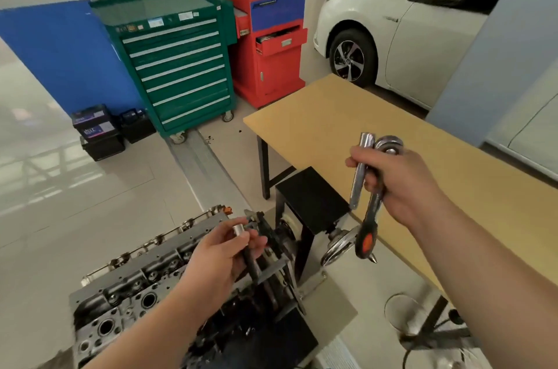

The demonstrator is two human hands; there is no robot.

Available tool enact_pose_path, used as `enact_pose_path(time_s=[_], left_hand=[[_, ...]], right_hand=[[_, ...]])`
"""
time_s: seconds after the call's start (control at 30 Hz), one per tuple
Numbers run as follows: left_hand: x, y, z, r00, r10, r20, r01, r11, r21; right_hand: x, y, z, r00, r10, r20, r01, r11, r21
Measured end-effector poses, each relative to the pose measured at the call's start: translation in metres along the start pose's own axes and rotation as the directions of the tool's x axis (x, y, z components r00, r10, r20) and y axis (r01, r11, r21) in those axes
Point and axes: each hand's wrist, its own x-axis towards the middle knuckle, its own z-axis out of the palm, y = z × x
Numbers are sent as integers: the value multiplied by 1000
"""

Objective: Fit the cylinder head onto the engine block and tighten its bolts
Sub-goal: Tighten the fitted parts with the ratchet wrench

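Hands gripping socket point(240, 230) and ratchet point(376, 196) above cylinder head point(145, 275), beside wooden table point(338, 115).

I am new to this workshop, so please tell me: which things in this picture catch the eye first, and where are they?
In the middle, the right hand grips a ratchet wrench and an extension bar, while the left hand holds a small socket. Below, at the lower left, sits the cylinder head on its stand. Behind stand a green tool cabinet, a red cabinet and, at the upper right, a white car.
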Motion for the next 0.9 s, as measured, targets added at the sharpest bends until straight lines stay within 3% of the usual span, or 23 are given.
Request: enact_pose_path(time_s=[0.2,0.43,0.53,0.67,0.73,0.8,0.9], left_hand=[[-9,16,52,965,49,256,-103,974,201],[-22,-21,84,908,31,417,-247,845,475],[-22,-31,87,881,69,467,-389,666,636],[-18,-38,93,851,-20,524,-444,503,741],[-10,-40,101,845,-75,529,-420,519,745],[-2,-43,113,836,-161,524,-329,619,714],[22,-55,141,850,-203,485,-227,690,687]], right_hand=[[-54,54,25,991,135,16,-134,989,-65],[-96,75,33,962,271,12,-263,920,291],[-109,87,31,958,281,-52,-234,876,421],[-118,103,21,944,286,-162,-197,887,419],[-118,108,13,937,307,-168,-212,880,426],[-113,112,0,926,323,-197,-218,881,420],[-95,119,-31,902,293,-317,-204,936,286]])
